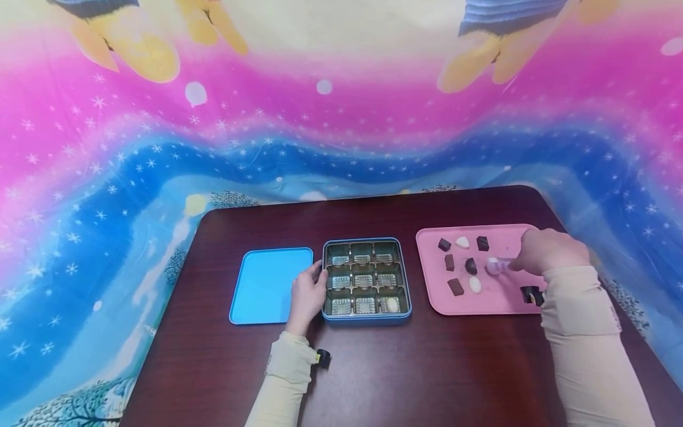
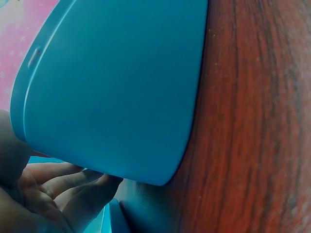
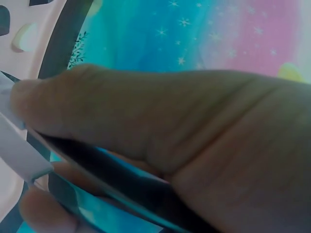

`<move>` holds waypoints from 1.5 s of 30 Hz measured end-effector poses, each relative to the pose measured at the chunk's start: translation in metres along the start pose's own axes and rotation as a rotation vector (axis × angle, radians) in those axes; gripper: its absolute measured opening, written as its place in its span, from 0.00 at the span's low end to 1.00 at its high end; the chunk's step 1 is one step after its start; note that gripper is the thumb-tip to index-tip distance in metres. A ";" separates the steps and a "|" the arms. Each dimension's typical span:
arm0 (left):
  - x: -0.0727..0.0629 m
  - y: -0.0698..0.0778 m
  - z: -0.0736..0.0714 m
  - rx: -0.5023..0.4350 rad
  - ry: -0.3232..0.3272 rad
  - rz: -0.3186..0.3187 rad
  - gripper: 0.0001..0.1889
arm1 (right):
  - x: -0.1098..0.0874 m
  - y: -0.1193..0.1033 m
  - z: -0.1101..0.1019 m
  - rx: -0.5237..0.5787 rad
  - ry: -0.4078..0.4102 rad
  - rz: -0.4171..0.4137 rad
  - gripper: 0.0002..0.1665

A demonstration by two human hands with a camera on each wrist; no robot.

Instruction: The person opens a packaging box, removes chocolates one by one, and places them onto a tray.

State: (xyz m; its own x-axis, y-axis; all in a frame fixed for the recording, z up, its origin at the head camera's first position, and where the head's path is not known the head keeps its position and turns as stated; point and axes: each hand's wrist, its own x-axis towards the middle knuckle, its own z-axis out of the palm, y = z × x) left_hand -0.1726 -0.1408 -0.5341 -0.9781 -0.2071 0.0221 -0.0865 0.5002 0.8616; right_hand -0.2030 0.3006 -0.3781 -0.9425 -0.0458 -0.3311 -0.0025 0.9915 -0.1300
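A square blue tin holds a gold tray with several compartments; a white chocolate lies in the near right one. My left hand grips the tin's left side, fingers against the outer wall and thumb at the rim. Over the pink tray, my right hand holds a pair of tongs with pale, see-through ends. A whitish round shape shows at their tip; whether it is a held piece, I cannot tell. Dark chocolates and white ones lie beside it.
A light blue lid lies left of the tin on the dark wooden table. The pink tray stands to the right of the tin. Behind the table hangs a patterned cloth.
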 end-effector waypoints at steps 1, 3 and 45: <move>0.000 0.000 0.000 0.000 0.001 0.000 0.23 | 0.001 0.000 0.001 0.001 0.009 0.000 0.39; 0.000 0.000 0.000 0.001 0.001 0.000 0.23 | 0.003 0.001 0.003 0.008 0.015 0.003 0.39; -0.002 0.004 0.001 -0.007 0.002 -0.007 0.23 | -0.058 -0.071 -0.016 -0.023 0.252 -0.136 0.25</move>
State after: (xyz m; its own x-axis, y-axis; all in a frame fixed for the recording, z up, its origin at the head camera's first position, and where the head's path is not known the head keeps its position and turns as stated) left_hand -0.1712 -0.1378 -0.5313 -0.9770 -0.2124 0.0176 -0.0916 0.4928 0.8653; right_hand -0.1539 0.2345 -0.3349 -0.9864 -0.1492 -0.0686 -0.1391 0.9811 -0.1348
